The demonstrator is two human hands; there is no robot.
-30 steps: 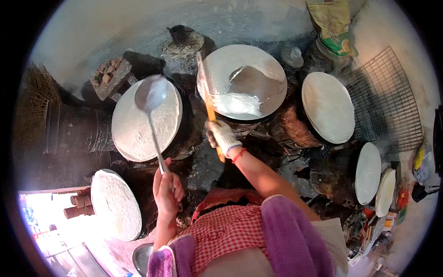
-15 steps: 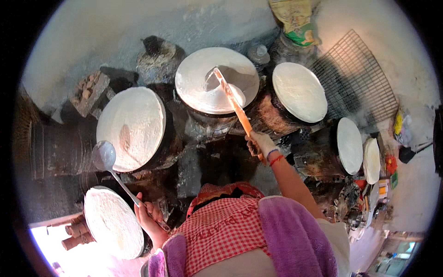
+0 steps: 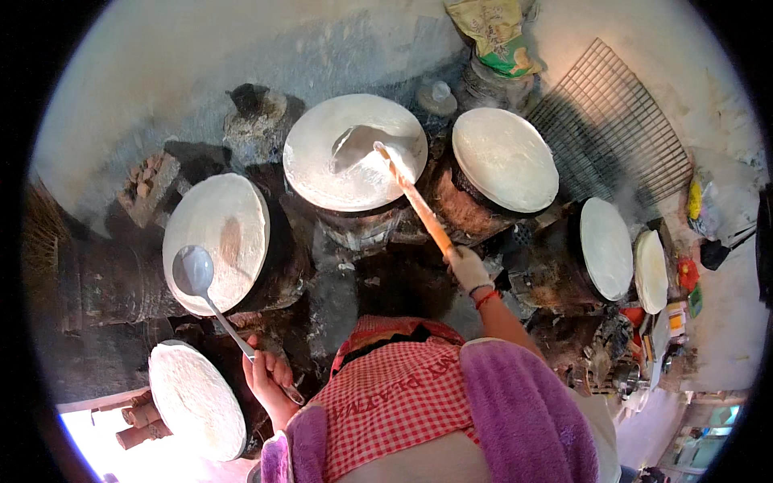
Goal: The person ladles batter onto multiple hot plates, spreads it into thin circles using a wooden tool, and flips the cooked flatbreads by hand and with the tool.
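My right hand (image 3: 469, 271) is closed round the lower end of a long wooden stick (image 3: 425, 216). The stick's pale far end rests on or just over the white, batter-like layer of the middle round pan (image 3: 314, 165). A grey patch lies beside its tip; whether this is shadow or a thinner layer I cannot tell. My left hand (image 3: 269, 375) grips the handle of a metal ladle (image 3: 193, 271). The ladle's bowl is above the near-left edge of another white-coated round pan (image 3: 217, 217); whether they touch is unclear.
More white-topped round pans stand at the near left (image 3: 197, 402), the far right (image 3: 506, 161) and the right (image 3: 606, 249). A wire rack (image 3: 612, 121) leans on the wall behind. Bricks (image 3: 146, 181) and a dark pot (image 3: 258, 121) sit at the back left.
The stick's tip has moved rightward across the middle pan, with my right hand following. The ladle's bowl has come further over the left pan. The whole view has shifted slightly.
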